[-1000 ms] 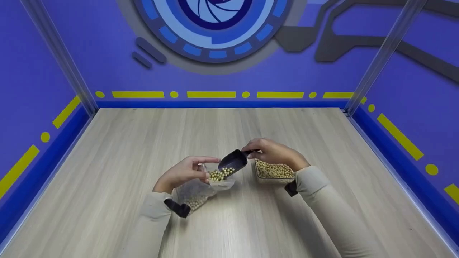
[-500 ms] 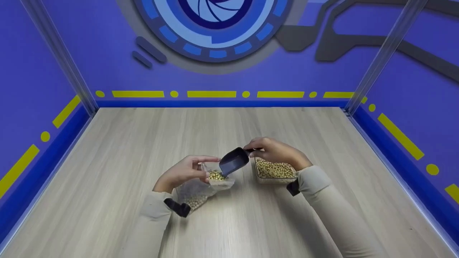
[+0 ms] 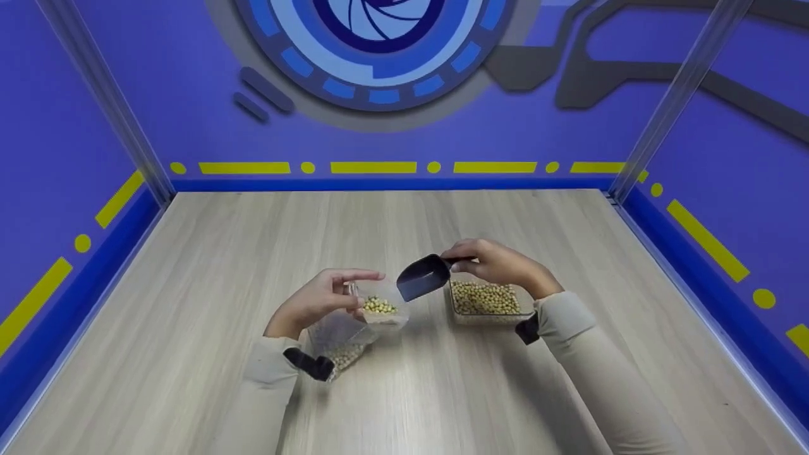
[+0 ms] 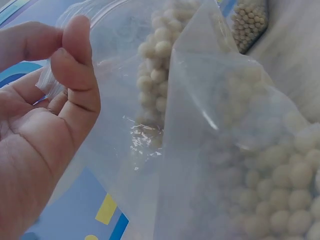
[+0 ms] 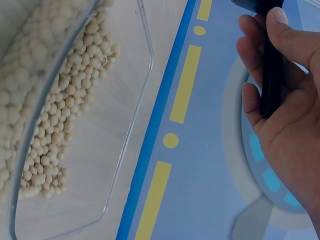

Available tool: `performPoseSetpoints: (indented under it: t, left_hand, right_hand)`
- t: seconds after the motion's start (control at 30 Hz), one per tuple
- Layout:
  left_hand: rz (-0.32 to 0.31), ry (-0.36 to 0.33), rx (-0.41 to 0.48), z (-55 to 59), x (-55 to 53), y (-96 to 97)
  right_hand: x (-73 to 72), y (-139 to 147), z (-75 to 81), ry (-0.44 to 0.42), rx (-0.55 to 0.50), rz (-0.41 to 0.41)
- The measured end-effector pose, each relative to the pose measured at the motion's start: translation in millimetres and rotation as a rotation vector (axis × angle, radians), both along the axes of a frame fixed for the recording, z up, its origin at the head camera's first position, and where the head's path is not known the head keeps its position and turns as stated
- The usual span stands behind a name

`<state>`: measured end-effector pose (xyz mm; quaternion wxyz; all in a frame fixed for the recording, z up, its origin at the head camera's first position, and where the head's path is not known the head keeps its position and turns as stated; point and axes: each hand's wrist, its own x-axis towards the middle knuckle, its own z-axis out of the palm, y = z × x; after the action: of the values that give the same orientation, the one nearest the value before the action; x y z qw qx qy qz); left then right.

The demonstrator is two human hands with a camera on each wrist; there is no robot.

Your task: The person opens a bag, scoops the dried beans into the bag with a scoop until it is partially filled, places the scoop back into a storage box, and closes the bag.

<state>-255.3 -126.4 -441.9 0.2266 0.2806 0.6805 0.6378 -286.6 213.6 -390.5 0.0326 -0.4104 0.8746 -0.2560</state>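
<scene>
Over a wooden surface (image 3: 411, 398), we see the left grip (image 3: 319, 300) pinching a clear bag (image 3: 335, 332) of beans (image 3: 379, 305) by its edge, apparently so the mouth gapes; the right grip (image 3: 496, 260) clasps a black scoop (image 3: 423, 279) by its handle, tilted bagward. A clear tub (image 3: 483, 319) of beans stands alongside, presumably for easy reach. A wrist strap (image 3: 308, 364) hides part of the bag; our right wrist view crops the scoop.

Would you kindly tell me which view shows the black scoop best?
The head view: there the black scoop is whole in frame, partly covered by the right hand. The right wrist view has mainly its handle, the rest mostly cut off; the left wrist view shows none of it.
</scene>
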Motion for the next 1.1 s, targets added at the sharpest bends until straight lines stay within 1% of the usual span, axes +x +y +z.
performPoseSetpoints:
  t: [0.13,0.3,0.47,0.63,0.73,0.93,1.0,1.1]
  left_hand:
    - [0.016,0.005,0.029,3.1,-0.3,-3.5]
    - [0.005,-0.009,0.035,7.6,0.1,-6.4]
    - [-0.003,0.016,0.021,13.8,-0.6,-11.7]
    - [0.003,0.034,0.062,18.3,-0.4,-18.7]
    - [-0.001,0.036,0.072,18.1,-0.2,-20.0]
    - [-0.003,0.032,0.057,14.8,-0.1,-18.1]
    - [0.004,0.024,0.05,14.1,-0.5,-16.8]
    - [-0.003,0.025,0.052,13.4,-0.9,-14.8]
  right_hand:
    - [-0.3,7,-0.2,0.01,-0.008,-0.007]
    - [-0.2,12,0.0,0.004,-0.019,-0.022]
    - [0.0,17,0.5,0.006,-0.022,-0.028]
    - [0.4,27,-0.1,0.005,-0.031,-0.043]
    - [0.6,34,-1.6,0.008,-0.027,-0.053]
    - [1.7,50,-4.9,0.003,-0.011,-0.065]
    - [2.8,57,-4.9,-0.007,-0.001,-0.081]
    - [3.7,68,-5.3,-0.014,0.015,-0.103]
